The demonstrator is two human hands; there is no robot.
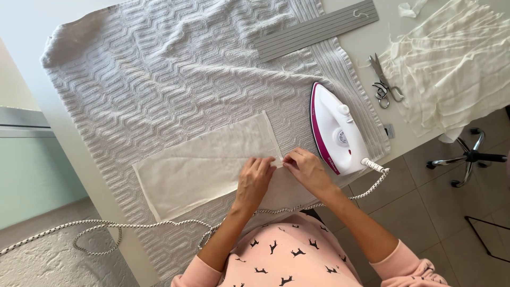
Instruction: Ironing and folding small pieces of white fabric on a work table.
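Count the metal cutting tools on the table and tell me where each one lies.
1. A pair of scissors lies on the bare table top, between the iron and the heap of cream cloth. More could be hidden under that cloth.

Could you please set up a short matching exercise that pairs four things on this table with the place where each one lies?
Things:
1. iron
2. scissors
3. grey ribbed strip
4. cream fabric piece

Places:
A. at the towel's far edge
B. flat on the towel, under both hands
C. on the bare table, between the towel and a pile of pale cloth
D. on the towel's right edge, beside the right hand

Pairs: 1-D, 2-C, 3-A, 4-B. The left hand presses the fabric flat while the right hand pinches its edge.
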